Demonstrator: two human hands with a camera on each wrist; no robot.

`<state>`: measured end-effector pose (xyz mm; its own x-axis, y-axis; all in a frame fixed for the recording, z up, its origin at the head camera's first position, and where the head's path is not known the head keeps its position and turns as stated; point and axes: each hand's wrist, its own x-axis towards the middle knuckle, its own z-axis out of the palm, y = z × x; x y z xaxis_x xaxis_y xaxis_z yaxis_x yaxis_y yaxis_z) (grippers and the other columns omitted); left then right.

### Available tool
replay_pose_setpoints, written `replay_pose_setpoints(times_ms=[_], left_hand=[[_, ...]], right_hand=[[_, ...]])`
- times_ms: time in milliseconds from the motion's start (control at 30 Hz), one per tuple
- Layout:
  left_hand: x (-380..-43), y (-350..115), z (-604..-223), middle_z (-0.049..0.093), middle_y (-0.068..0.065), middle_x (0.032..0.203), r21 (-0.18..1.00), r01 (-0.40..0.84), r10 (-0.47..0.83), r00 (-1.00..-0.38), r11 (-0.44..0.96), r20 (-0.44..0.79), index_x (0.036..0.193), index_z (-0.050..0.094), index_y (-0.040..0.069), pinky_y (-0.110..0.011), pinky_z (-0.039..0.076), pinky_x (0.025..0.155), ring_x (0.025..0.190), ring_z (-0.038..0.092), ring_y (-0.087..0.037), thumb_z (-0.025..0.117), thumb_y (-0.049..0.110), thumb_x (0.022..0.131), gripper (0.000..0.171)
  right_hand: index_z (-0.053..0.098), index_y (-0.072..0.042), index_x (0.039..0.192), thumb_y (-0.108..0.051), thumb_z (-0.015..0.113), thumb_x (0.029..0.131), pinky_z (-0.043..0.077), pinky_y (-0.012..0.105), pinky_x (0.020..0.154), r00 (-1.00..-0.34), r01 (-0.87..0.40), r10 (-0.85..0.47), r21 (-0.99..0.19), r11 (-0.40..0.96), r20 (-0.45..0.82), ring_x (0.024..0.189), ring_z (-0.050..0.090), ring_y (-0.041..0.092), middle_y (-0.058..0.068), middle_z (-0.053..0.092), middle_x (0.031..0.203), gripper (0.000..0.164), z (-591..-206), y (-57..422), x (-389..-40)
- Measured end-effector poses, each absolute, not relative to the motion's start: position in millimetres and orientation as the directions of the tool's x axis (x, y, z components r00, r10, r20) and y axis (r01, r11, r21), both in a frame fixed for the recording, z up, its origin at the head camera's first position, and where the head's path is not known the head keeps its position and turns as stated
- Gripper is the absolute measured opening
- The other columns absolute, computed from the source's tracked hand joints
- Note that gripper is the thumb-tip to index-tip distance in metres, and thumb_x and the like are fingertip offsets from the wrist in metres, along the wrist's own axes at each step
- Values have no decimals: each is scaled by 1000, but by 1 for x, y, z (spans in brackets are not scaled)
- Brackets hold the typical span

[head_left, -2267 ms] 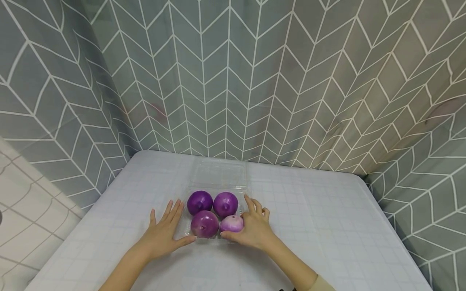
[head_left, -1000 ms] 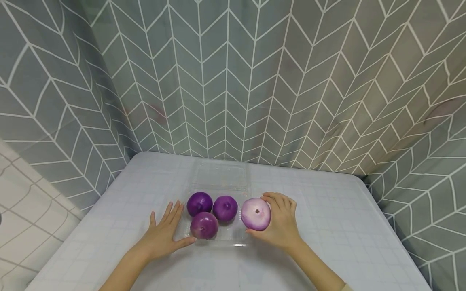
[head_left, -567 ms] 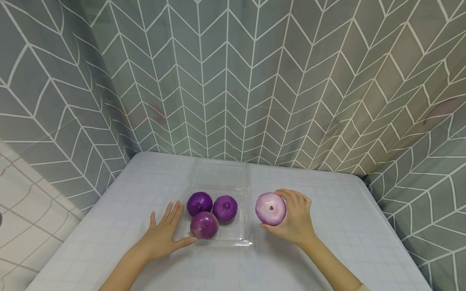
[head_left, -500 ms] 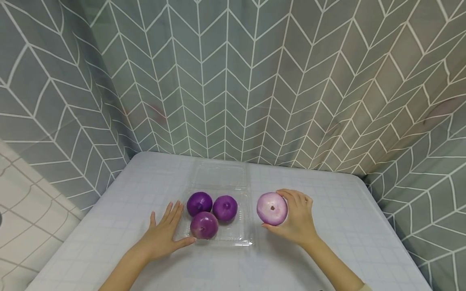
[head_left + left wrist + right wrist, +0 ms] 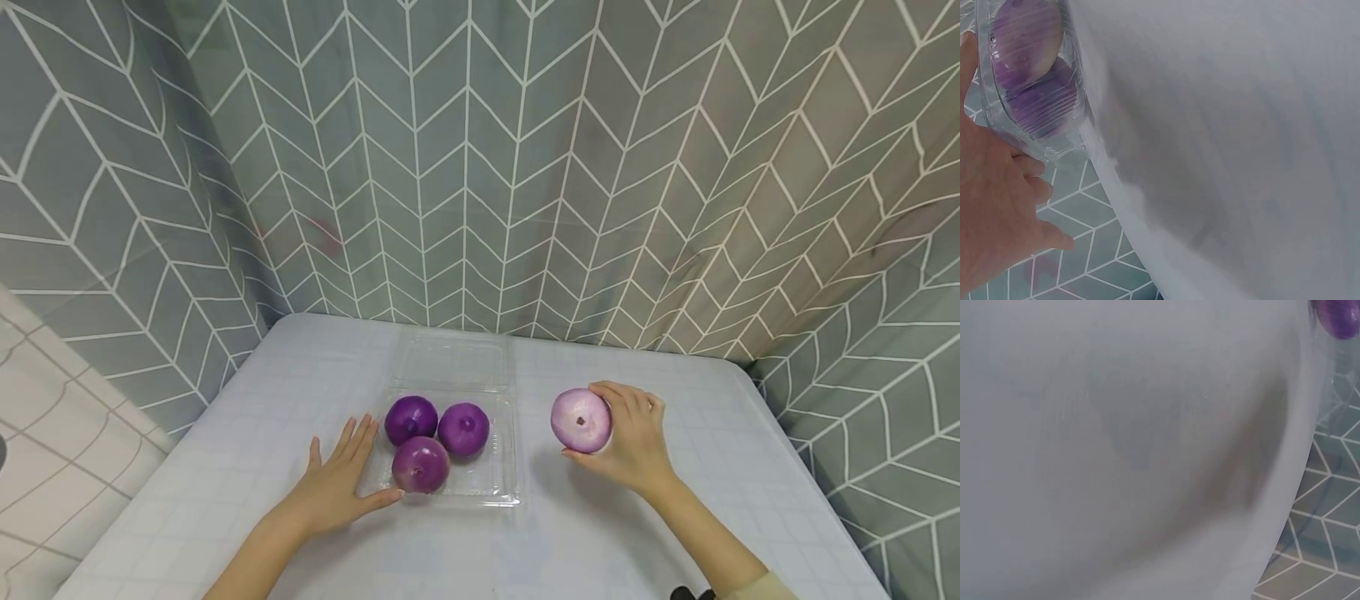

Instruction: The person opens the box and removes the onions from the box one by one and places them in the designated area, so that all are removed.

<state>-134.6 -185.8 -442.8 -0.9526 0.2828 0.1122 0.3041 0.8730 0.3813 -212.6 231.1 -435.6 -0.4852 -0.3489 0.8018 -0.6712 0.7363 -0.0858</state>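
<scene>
My right hand (image 5: 630, 429) holds a pale purple onion (image 5: 581, 421) in the air, right of the clear plastic clamshell box (image 5: 491, 483); thumb and fingers curve round its far and near sides, and a shadow falls on the table below. Inside the box sit a dark purple onion (image 5: 411, 420), a purple onion (image 5: 463, 430) and a reddish-purple onion (image 5: 421, 464). Fingers spread, my left hand (image 5: 333, 487) rests against the box's left side. In the left wrist view the left hand (image 5: 997, 200) lies beside the clear box (image 5: 1035, 140). Neither the right hand nor its onion shows in the right wrist view.
The box's transparent lid (image 5: 452, 360) lies folded back behind it. A white cloth (image 5: 675, 450) covers the table. Grey curtains (image 5: 480, 167) with white chevron lines stand behind and at both sides. A small dark object (image 5: 682, 592) shows by the right sleeve.
My right hand has lifted the pale onion from the box's front right corner and carried it right, clear of the box. The left hand stays in place.
</scene>
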Motion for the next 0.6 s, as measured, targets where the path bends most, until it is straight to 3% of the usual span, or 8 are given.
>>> replay_pose_setpoints(times_ms=[133,333,600], left_hand=[[-134,-186,-443,21,-21,156,371,289,275,-957,883,92,149,25,-5,-75,0,102,143,14,-41,58,72,79,110],[-134,-186,-443,20,-20,156,369,282,271,-959,886,83,149,25,-5,-75,0,103,143,13,-41,56,74,78,110],[-135,-186,-442,20,-21,156,366,286,271,-958,886,94,149,24,-5,-76,2,101,143,14,-41,58,72,79,110]], right_hand=[[58,0,118,-66,73,61,28,53,82,-511,-654,-358,-84,751,782,104,50,34,11,58,118,89,-441,237,-218],[56,-5,121,-56,85,51,28,53,85,-610,-603,-370,-107,791,700,106,48,32,10,57,119,92,-450,242,-223],[55,-5,124,-51,89,50,28,55,86,-671,-576,-390,-113,809,630,106,48,31,11,58,116,94,-463,236,-230]])
